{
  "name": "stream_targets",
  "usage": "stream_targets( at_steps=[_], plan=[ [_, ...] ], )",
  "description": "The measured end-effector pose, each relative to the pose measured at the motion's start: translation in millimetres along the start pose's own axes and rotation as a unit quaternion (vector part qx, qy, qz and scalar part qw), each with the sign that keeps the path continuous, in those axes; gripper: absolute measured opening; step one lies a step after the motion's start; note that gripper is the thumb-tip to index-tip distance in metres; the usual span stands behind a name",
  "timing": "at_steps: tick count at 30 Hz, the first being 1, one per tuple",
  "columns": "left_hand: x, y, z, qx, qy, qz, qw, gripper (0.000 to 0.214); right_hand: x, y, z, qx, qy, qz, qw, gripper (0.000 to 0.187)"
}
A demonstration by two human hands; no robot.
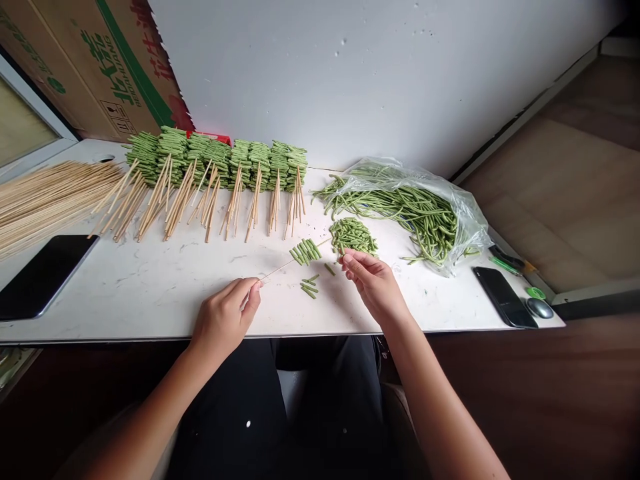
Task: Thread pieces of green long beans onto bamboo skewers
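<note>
My left hand (227, 317) pinches the near end of a thin bamboo skewer (280, 268) that slants up to the right. Several short green bean pieces (305, 251) are threaded side by side near its far end. My right hand (373, 280) is closed in a pinch by the skewer's tip, beside a small heap of cut bean pieces (351, 235); what its fingertips hold is too small to make out. A few loose bean pieces (310, 287) lie on the white table (150, 287) between my hands.
Finished bean skewers (220, 170) lie in rows along the back wall. A pile of bare skewers (50, 197) is at far left, with a dark tablet (43, 273) near it. A plastic bag of long beans (415, 210), a phone (504, 297) and a mouse (540, 308) sit right.
</note>
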State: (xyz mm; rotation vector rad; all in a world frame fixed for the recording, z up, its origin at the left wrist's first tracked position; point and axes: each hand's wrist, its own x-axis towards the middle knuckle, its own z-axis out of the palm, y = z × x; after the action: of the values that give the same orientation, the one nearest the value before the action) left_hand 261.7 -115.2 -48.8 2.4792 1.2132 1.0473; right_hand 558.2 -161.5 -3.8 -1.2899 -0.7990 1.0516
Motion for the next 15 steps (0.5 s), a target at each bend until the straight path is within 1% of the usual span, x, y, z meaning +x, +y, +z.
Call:
stream_targets(
  at_steps=[2, 5, 11, 15],
  plan=[
    [-0.4, 0.5, -0.5, 0.001, -0.008, 0.012, 1.0, 0.019, 0.0, -1.2, 0.2, 0.038, -0.004, 0.009, 0.999, 0.035],
    [-0.8, 0.8, -0.8, 0.002, -0.025, 0.025, 0.999, 0.018, -0.1, -1.4, 1.2, 0.064, -0.013, 0.015, 0.998, 0.031],
    [-0.9, 0.1, 0.7, 0.004, -0.033, 0.035, 0.999, 0.017, -1.2, 0.1, 4.1, 0.076, -0.014, 0.008, 0.997, 0.022],
    [-1.0, -0.3, 0.9, 0.002, -0.036, 0.035, 0.999, 0.018, -3.0, -1.3, 6.8, 0.066, -0.001, 0.007, 0.998, 0.022]
  ],
)
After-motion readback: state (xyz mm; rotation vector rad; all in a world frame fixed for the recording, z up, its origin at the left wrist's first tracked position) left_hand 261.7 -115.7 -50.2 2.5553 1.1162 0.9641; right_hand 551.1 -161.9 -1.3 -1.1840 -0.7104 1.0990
